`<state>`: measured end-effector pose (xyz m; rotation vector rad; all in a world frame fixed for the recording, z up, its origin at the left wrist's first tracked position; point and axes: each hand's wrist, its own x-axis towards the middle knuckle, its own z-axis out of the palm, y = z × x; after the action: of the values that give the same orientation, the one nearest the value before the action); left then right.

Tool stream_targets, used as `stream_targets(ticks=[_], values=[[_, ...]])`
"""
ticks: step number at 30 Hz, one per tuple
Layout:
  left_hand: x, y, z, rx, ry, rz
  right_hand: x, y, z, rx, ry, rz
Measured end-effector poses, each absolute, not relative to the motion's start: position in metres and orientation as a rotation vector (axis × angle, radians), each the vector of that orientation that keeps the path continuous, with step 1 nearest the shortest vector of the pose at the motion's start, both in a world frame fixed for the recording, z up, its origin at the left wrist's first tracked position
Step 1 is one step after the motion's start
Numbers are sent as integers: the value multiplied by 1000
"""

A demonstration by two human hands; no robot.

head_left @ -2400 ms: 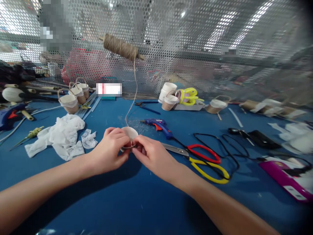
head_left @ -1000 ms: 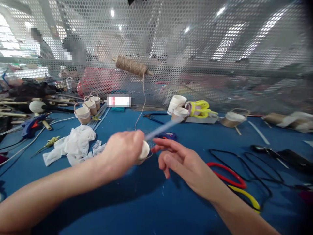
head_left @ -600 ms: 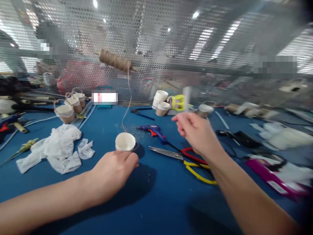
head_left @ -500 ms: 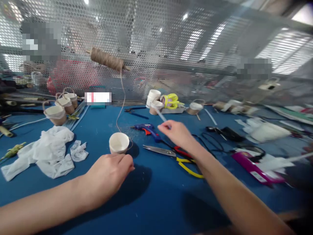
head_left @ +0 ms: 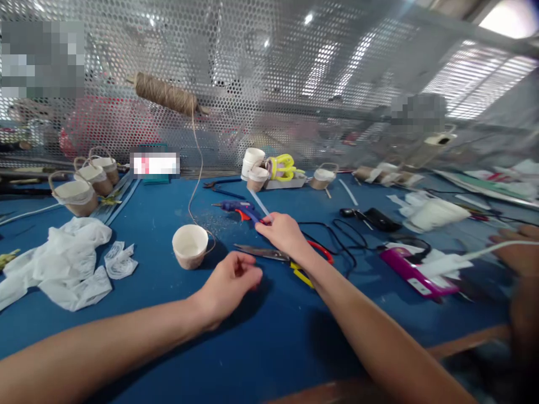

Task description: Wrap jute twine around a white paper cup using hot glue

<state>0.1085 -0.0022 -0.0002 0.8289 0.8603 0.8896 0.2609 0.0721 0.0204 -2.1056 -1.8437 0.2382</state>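
Observation:
My right hand (head_left: pixel 283 234) is closed on a translucent glue stick (head_left: pixel 261 203), which points up and away over the back of a blue glue gun (head_left: pixel 236 206). The gun lies on the table with its red trigger showing; whether my fingertips touch it I cannot tell. My left hand (head_left: pixel 231 283) hovers with loosely curled fingers, thumb apart, holding nothing visible. It is nearest to the blades of the large scissors (head_left: pixel 269 253), whose red and yellow handles are partly behind my right wrist. Left of it a small cup (head_left: pixel 190 247) stands upright, twine (head_left: pixel 201 163) running from it to a spool (head_left: pixel 164 92).
White lace cloth (head_left: pixel 76 258) lies left, with several handled cups (head_left: pixel 76 196) behind. Pliers (head_left: pixel 225 188), stacked white cups (head_left: pixel 253 160) and yellow-handled scissors (head_left: pixel 283 167) stand at the back. At right are black cords, a purple power strip (head_left: pixel 415 272) and another person's hand (head_left: pixel 520 249).
My left hand has let go of the cup, which now stands on the table, and moved right. My right hand has brought the glue stick down and left to the glue gun. The view has turned right.

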Motion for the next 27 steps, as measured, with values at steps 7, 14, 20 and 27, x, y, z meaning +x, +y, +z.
stream_targets(ticks=[7,14,20,27], values=[[147,36,8,606,741,1265,250,33,39,-1865,-1746,85],[153,39,15,552,561,1345,251,17,41,-1682,-1742,102],[145,36,8,631,475,1217,273,15,64,-1150,-1310,710],[132,29,10,639,297,809,283,11,72,-952,-1124,617]])
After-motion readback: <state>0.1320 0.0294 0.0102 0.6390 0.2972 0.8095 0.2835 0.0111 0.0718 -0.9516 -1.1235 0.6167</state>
